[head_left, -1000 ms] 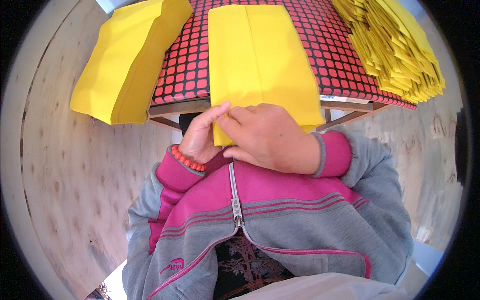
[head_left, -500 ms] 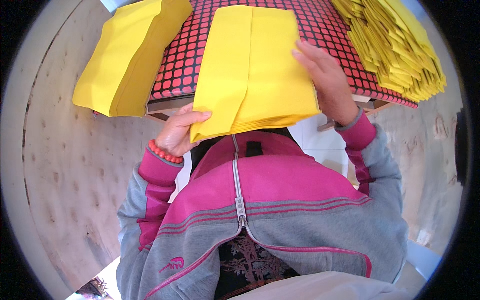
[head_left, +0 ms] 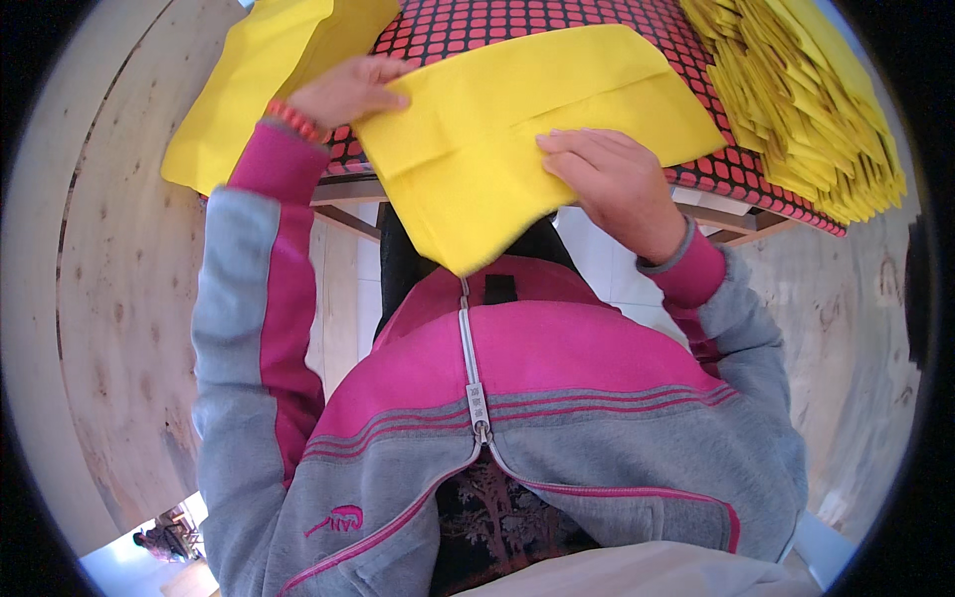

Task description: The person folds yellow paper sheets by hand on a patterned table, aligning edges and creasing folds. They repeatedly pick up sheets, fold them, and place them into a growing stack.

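Note:
A folded yellow fabric bag [head_left: 517, 129] lies slantwise across the near edge of a table covered in red-and-black dotted cloth [head_left: 497, 20], one corner hanging over the edge toward my chest. My left hand [head_left: 348, 90] rests on the bag's upper left corner, fingers flat. Fingers spread, my right hand [head_left: 617, 184] presses down on the bag's lower right part. An orange bead bracelet sits on my left wrist.
A stack of several yellow bags [head_left: 806, 99] fans out at the table's right end. Another pile of yellow fabric [head_left: 259, 90] drapes over the left end. Pale wooden flooring [head_left: 109, 298] lies on both sides, and my pink and grey jacket [head_left: 497, 438] fills the lower frame.
The bag has turned from lengthwise to slantwise across the table edge. My left hand rose from below the edge to the bag's upper left corner; my right hand slid down onto its lower right part.

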Demonstrator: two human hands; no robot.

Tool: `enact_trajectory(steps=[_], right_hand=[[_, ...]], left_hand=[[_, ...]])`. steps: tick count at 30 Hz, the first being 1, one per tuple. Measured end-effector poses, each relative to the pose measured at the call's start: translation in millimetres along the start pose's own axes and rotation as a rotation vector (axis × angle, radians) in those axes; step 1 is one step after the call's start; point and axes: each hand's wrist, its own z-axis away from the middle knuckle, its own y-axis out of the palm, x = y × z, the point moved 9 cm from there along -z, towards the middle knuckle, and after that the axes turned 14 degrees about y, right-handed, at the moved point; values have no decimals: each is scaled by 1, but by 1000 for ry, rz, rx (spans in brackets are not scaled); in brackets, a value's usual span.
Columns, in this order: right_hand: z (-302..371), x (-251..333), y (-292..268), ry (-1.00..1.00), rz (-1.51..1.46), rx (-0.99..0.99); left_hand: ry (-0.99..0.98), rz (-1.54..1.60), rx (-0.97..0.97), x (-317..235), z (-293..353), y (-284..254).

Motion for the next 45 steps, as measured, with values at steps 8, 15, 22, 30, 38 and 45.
enact_trajectory(steps=[8,15,22,30,38,45], right_hand=[[-40,3,28,231,-10,57],[-59,4,45,279,-20,141],[-60,11,56,262,-8,221],[-8,-71,-8,435,16,395],[19,-165,-35,787,-479,632],[22,-198,-24,1019,-673,228]], left_hand=[[50,-875,-131,-25,-67,-35],[369,-1038,-277,-115,35,89],[218,-1232,-391,-75,56,76],[285,-896,-406,-47,66,42],[105,-384,-595,-7,74,8],[109,-269,-786,-2,72,5]])
